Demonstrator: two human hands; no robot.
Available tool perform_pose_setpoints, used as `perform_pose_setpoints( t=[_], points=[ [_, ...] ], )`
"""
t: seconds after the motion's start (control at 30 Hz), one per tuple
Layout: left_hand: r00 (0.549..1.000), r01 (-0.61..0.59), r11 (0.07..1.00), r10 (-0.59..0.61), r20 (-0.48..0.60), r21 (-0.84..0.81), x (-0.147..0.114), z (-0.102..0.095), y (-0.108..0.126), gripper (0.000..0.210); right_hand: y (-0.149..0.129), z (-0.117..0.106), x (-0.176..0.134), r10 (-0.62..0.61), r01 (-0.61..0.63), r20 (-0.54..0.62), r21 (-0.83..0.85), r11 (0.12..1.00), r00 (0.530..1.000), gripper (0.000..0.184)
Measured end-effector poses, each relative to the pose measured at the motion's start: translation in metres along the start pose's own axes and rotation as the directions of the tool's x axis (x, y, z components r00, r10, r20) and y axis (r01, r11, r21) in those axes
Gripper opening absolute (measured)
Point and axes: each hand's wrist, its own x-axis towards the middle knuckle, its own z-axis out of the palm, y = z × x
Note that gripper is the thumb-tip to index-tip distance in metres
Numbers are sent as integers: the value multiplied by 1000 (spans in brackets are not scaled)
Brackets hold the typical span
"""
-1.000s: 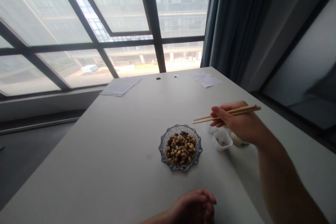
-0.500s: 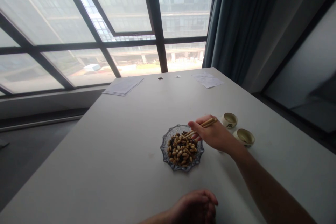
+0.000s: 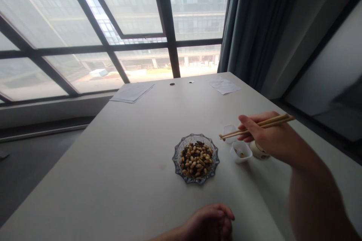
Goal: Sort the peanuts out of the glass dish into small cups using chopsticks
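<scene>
My right hand (image 3: 263, 130) is closed round a pair of wooden chopsticks (image 3: 271, 121), which point left. At their tips is a small brownish bit, perhaps a nut; its kind is too small to tell. Below the tips stands a white plastic cup (image 3: 241, 152) with a few small pieces in it. Another white cup (image 3: 228, 132) is partly behind the chopsticks. Left of them sits a scalloped glass bowl (image 3: 177, 162) heaped with mixed nuts (image 3: 196, 160), pale and dark. My left hand (image 3: 210, 220) lies near the bottom edge, fingers curled in, nothing visible in it.
A cream ceramic bowl (image 3: 258, 150) is partly hidden under my right hand. Papers (image 3: 132, 92) lie at the table's far left, and a crumpled sheet (image 3: 224, 84) at the far right. Two round holes are near the far edge of the white table (image 3: 127, 158).
My right hand has lifted the chopsticks from the nuts and moved right, over the white cups. These cups now show, while the ceramic bowls are mostly covered. My left hand has stayed put.
</scene>
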Motion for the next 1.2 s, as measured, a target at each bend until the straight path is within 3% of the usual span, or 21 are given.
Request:
perform_pose_setpoints(
  t=[0.1, 0.17, 0.33, 0.53, 0.6, 0.7, 0.8, 0.93, 1.2],
  points=[
    [1000, -3, 1000, 3, 6, 2, 0, -2, 0, 27, 9, -25, -5, -10, 1, -70, -127, 992, 998, 42],
    [1000, 0, 1000, 0, 11, 2, 0, -2, 0, 27, 13, -33, -7, -18, 12, -38, -152, 988, 999, 41],
    [1000, -2, 1000, 2, 6, -2, 0, -1, 1, 27, 13, -31, -8, 72, -68, 59, -72, 995, 996, 38],
    [1000, -2, 1000, 2, 1, -8, 0, 1, 1, 29, 5, -27, -8, 17, -15, 13, -127, 992, 1000, 41],
    [1000, 2, 1000, -2, 8, -2, 0, 0, 1, 29, 0, -20, -7, 3, 0, 29, -101, 995, 1000, 42],
    [1000, 5, 1000, -5, 11, 7, 1, -1, 1, 29, -10, 1, -4, -35, 38, 156, -15, 999, 987, 43],
    [1000, 7, 1000, -7, 4, 10, 1, 0, 2, 29, -17, 27, 1, -132, 123, 286, 49, 991, 949, 41],
    [1000, 6, 1000, -6, -10, 7, 0, 2, 1, 27, -15, 55, 8, -253, 244, 377, 72, 967, 891, 38],
    [1000, -2, 1000, 2, -8, 14, 1, 3, 1, 27, -10, 69, 13, -313, 339, 443, 23, 940, 840, 27]
  ],
)
